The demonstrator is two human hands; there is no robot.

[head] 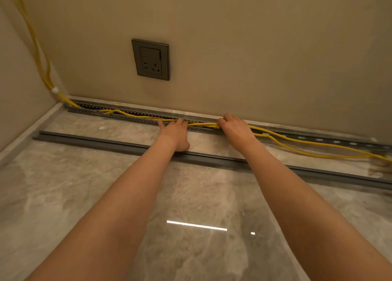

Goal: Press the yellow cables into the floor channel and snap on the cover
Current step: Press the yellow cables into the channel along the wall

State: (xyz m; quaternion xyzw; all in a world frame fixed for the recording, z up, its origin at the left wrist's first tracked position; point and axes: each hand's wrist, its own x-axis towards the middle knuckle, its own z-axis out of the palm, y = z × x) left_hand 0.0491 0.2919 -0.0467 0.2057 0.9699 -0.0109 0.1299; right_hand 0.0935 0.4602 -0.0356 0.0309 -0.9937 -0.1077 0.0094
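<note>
Background noted.
We saw a dark grey socket (151, 60) set in the beige wall (254, 47), above the glossy marble floor (84, 195).

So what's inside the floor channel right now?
The yellow cables run in the floor channel left of the left hand; past the right hand they trail out of it. What is under both hands is hidden.

Both bare arms are stretched forward and slightly inward. The left hand (174, 132) is laid flat, fingers straight, thumb spread to the side. The right hand (235, 127) is turned palm down, its fingers curled over the cables (203, 124).
</note>
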